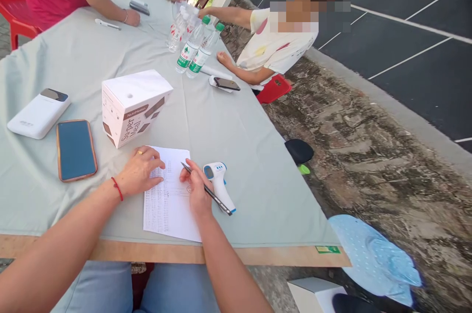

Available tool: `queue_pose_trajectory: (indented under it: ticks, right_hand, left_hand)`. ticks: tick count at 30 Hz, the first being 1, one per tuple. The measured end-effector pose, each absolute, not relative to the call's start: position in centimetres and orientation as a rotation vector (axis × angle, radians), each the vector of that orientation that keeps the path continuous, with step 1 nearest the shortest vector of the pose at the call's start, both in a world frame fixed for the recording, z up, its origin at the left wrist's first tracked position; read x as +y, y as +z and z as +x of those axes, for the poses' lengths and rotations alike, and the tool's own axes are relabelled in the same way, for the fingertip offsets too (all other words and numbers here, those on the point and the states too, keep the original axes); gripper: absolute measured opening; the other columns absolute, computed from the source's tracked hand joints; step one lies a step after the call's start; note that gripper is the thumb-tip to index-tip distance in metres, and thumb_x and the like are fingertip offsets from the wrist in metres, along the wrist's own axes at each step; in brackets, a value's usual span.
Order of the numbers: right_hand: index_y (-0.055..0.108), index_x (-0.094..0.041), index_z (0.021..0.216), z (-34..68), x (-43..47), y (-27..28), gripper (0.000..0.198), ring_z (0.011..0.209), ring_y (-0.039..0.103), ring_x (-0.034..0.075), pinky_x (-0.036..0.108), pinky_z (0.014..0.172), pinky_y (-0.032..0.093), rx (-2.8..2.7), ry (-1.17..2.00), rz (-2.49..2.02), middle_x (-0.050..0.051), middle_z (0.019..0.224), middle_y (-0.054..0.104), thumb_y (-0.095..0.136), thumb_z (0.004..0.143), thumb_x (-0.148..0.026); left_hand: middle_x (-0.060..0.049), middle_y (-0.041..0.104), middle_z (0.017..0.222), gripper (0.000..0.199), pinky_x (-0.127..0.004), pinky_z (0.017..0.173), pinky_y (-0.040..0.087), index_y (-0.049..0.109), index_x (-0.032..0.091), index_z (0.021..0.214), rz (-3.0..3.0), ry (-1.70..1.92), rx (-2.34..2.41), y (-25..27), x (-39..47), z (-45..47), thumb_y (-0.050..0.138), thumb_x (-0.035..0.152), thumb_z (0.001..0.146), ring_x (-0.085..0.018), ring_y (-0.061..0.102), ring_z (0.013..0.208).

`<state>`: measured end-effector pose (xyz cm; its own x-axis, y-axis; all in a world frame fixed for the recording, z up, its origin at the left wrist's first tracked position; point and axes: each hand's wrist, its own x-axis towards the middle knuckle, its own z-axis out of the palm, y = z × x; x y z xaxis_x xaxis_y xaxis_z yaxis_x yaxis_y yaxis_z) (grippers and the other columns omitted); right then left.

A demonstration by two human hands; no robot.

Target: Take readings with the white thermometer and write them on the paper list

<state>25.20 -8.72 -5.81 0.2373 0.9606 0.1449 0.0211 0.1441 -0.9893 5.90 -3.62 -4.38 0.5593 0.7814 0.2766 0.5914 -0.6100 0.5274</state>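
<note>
My right hand grips a dark pen, its tip pointing up-left over a sheet of paper filled with handwritten rows. My left hand lies flat on the sheet's left edge, fingers spread, with a ring and a red wrist string. A white and blue infrared thermometer lies on the cloth just right of my right hand.
On the pale cloth-covered table lie a phone, a white power bank and a white carton. Water bottles stand farther back. Other people sit at the far side and the right edge, beside another phone.
</note>
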Motion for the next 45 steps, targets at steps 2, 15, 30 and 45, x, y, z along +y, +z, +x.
queue_pose_trajectory:
  ticks: [2,15,30,45]
  right_hand:
    - [0.067,-0.017,0.098,25.1,-8.7,-5.7,0.027,0.07,0.054,0.016,0.032,0.069,0.044,-1.137,0.961,-1.207,0.002,0.074,0.06,0.058,0.082,-0.037]
    - [0.064,-0.019,0.084,24.9,-8.2,-6.7,0.021,0.061,0.055,0.016,0.028,0.059,0.046,-1.332,0.737,-1.44,0.0,0.07,0.062,0.057,0.075,-0.037]
    - [0.06,-0.018,0.067,24.7,-8.2,-7.2,0.022,0.056,0.051,0.014,0.026,0.055,0.043,-1.324,0.663,-1.435,-0.001,0.061,0.057,0.059,0.077,-0.038]
    - [0.061,-0.019,0.069,24.6,-8.3,-7.1,0.02,0.059,0.053,0.015,0.026,0.057,0.045,-1.382,0.676,-1.4,0.0,0.063,0.057,0.057,0.08,-0.035]
  left_hand:
    - [-0.007,0.058,0.106,0.022,-0.049,0.102,0.032,0.069,0.022,0.094,2.456,0.657,1.104,-4.6,-3.7,6.0,0.073,0.031,0.074,-0.027,0.047,0.107]
    - [-0.009,0.052,0.111,0.025,-0.05,0.103,0.028,0.071,0.025,0.106,2.527,0.506,1.069,-4.5,-4.0,6.0,0.066,0.033,0.083,-0.026,0.042,0.11]
    - [-0.009,0.052,0.111,0.024,-0.049,0.103,0.028,0.071,0.025,0.104,2.535,0.52,1.062,-4.7,-4.0,6.0,0.067,0.034,0.083,-0.026,0.041,0.11]
    - [-0.009,0.053,0.111,0.024,-0.049,0.102,0.028,0.071,0.026,0.105,2.521,0.493,1.072,-4.5,-4.0,6.1,0.067,0.034,0.083,-0.026,0.042,0.109]
